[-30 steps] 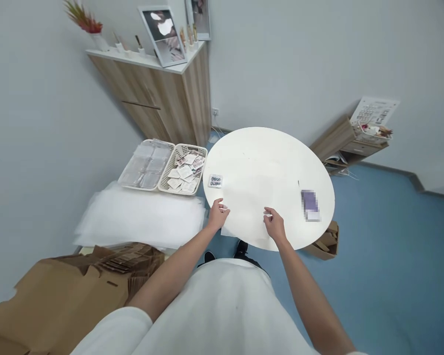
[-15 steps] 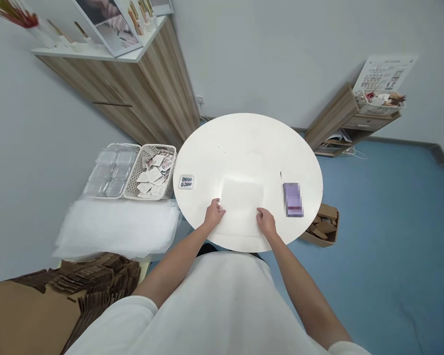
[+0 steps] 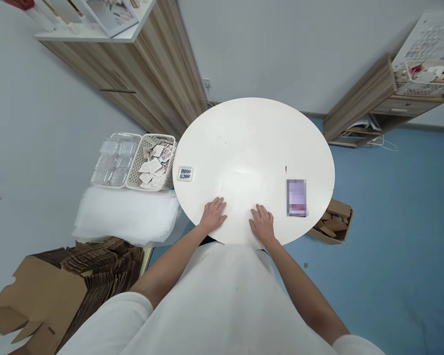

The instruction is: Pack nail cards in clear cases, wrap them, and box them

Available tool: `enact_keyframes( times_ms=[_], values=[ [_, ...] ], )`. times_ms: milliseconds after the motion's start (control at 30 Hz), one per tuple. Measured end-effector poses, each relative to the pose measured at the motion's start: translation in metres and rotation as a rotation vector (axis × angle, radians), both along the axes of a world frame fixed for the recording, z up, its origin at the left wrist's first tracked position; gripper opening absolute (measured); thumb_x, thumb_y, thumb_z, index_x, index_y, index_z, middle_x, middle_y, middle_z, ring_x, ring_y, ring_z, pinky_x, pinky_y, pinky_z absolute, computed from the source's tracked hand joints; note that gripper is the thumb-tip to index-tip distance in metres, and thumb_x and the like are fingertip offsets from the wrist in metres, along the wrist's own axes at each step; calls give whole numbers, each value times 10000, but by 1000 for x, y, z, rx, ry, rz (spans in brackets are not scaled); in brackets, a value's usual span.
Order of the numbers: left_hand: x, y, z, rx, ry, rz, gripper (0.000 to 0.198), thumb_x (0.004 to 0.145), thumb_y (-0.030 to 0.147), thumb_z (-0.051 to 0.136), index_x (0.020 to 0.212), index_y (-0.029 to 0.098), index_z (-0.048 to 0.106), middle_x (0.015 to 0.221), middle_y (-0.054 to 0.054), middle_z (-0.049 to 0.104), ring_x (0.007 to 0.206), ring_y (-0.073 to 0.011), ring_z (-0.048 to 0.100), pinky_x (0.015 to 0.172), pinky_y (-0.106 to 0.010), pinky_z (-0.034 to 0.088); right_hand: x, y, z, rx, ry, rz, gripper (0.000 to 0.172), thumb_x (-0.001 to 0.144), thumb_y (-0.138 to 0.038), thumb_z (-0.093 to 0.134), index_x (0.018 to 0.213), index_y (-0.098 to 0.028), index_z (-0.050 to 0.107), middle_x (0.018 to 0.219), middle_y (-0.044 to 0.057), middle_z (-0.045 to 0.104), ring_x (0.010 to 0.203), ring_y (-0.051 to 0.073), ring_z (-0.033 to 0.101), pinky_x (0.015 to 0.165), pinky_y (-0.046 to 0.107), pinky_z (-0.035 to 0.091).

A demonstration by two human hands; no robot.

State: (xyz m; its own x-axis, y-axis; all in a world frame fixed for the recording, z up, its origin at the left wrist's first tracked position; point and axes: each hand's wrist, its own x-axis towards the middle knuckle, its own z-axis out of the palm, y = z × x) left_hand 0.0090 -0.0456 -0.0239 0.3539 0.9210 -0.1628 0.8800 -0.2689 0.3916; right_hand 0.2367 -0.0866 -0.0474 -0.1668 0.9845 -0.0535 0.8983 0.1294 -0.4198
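A thin white sheet [image 3: 241, 192] lies flat near the front edge of the round white table [image 3: 255, 133]. My left hand [image 3: 213, 215] rests on the sheet's left front corner with its fingers stretched out flat. My right hand [image 3: 262, 223] presses the sheet's right front part, fingers also spread and flat. Neither hand holds anything. A small clear packet with dark dots [image 3: 185, 174] lies at the table's left edge. A purple phone [image 3: 296, 197] lies to the right of my right hand.
Left of the table, a clear tray [image 3: 113, 160] and a white basket of small packets [image 3: 152, 162] sit on a white padded surface [image 3: 126, 214]. Flattened cardboard boxes [image 3: 66, 281] lie at lower left. A small cardboard box [image 3: 335, 222] stands on the blue floor; wooden cabinets line the wall.
Both hands went from pinching the sheet's front edge to lying flat on it with fingers spread. The camera moved closer and looks more steeply down.
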Motion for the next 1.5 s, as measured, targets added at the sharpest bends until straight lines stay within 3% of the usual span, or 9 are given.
enact_keyframes(
  times_ms=[333,500,700,800,900,1000,1133,1300,1500],
  values=[
    [0,18,1,-34,173,-46,497,790,355,466,1258,204,402,1400,-109,303,1313,-284,179,984,-478,211,-1,21,2,-25,-71,-53,309,813,-238,385,1093,-196,508,1321,126,414,1253,264,299,961,467,212],
    [-3,17,-3,-27,158,-62,505,797,366,453,1270,198,393,1413,-118,271,1320,-286,155,977,-469,219,-5,15,2,-5,-102,-78,321,819,-229,367,1110,-189,497,1340,136,389,1261,269,287,949,468,228],
    [-14,18,-2,12,66,-96,558,817,400,411,1326,193,306,1427,-112,239,1331,-271,118,1005,-465,180,-22,9,12,40,-81,-205,342,841,-260,342,1150,-176,463,1338,148,378,1255,261,307,935,454,272],
    [-39,24,0,14,2,-9,595,824,427,397,1349,189,249,1439,-116,202,1334,-261,110,1015,-464,175,-48,16,19,60,-30,-196,352,845,-274,339,1165,-176,450,1327,139,387,1255,255,307,941,451,289],
    [-78,36,0,3,-88,184,654,818,447,412,1369,177,183,1452,-131,139,1336,-269,92,1024,-472,175,-88,35,25,38,97,-142,377,838,-287,358,1192,-179,433,1324,129,392,1248,249,320,952,441,311],
    [-122,53,-3,-37,-244,380,747,797,455,459,1384,160,104,1461,-136,73,1338,-275,62,1046,-454,174,-134,61,28,-66,302,-106,431,824,-338,406,1228,-188,408,1318,112,406,1221,228,364,973,407,334],
    [-165,74,-12,-152,-454,499,795,775,407,518,1389,167,75,1464,-115,73,1338,-259,85,1077,-404,166,-186,92,28,-278,530,-92,565,754,-427,523,1268,-240,381,1345,70,387,1224,232,367,1004,418,322],
    [-185,87,-23,-294,-611,535,745,792,309,483,1393,149,72,1454,-111,141,1320,-244,179,1062,-380,236,-226,115,30,-454,790,-135,632,722,-428,570,1295,-272,355,1406,41,299,1265,226,317,1018,417,311],
    [-187,95,-26,-370,-796,531,677,781,220,439,1385,177,136,1443,-89,193,1305,-217,233,1042,-359,287,-246,125,35,-545,978,-238,628,735,-391,561,1308,-255,341,1426,38,257,1289,217,280,1031,416,295]
  ],
)
